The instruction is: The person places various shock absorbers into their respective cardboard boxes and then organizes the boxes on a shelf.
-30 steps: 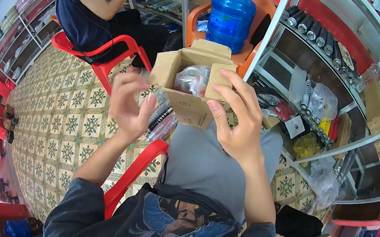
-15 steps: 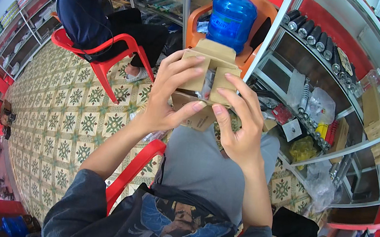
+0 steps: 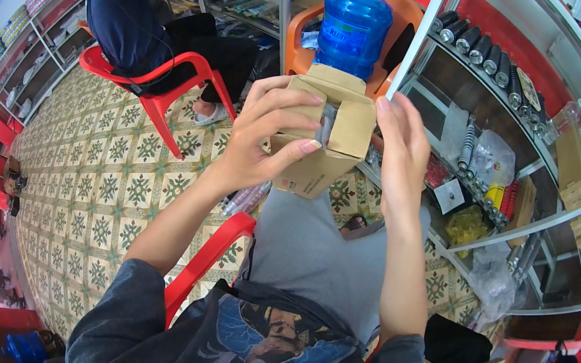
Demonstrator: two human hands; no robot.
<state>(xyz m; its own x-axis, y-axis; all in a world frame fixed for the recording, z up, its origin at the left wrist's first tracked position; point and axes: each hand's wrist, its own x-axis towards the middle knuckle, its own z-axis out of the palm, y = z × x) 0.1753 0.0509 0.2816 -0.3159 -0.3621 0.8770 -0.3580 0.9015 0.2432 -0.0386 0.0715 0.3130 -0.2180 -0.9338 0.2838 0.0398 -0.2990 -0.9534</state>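
Note:
Above my lap I hold a small brown cardboard box (image 3: 315, 170), its top flaps partly folded inward. Through the gap between the flaps, something greyish in clear plastic shows; its kind I cannot make out. My left hand (image 3: 268, 131) is closed around the box's left side, with fingers over the left flap and thumb near the front top edge. My right hand (image 3: 405, 149) is at the box's right side, fingers stretched out, fingertips at the far corner of the right flap (image 3: 352, 127).
A blue water jug (image 3: 354, 32) stands on an orange chair (image 3: 304, 18) ahead. To the right, a glass-fronted shelf (image 3: 412, 62) holds shock absorbers (image 3: 480, 51) and plastic bags. At the far left a person (image 3: 132, 21) sits on a red chair (image 3: 169, 103), reaching toward a cabinet.
My right hand has moved off the box's near top edge, out to its right side and far corner. More of the right flap and front face shows. My left hand stays on the box.

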